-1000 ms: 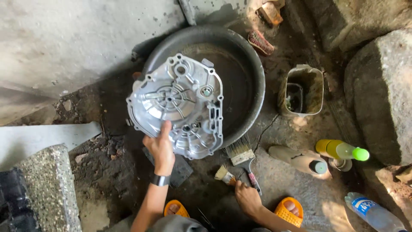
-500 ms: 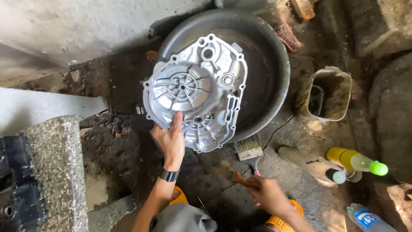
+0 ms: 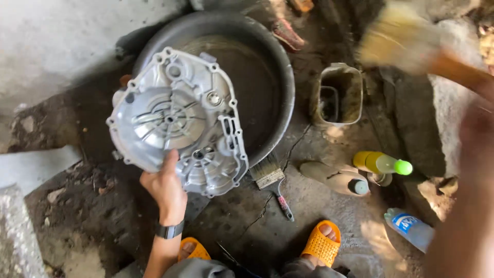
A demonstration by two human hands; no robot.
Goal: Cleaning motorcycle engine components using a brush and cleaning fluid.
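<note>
Now left hand (image 3: pixel 163 191) pinches silver engine cover (image 3: pixel 177 121) edge over black basin (image 3: pixel 278 77); right hand (image 3: pixel 476 139) blurred, raising brush (image 3: pixel 399 38), grip unclear.

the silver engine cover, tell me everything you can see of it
The silver cast-metal engine cover is a broad, irregular plate with a rim of bolt-hole lugs, a round domed centre with curved ribs, and smaller bosses and openings near its lower right. It looks clean and dull grey, like aluminium. It is tilted, lying across the left rim of the round black basin. The left hand grips its lower edge, thumb on the face. The flat paintbrush with the red handle lies close by on the ground.
</note>
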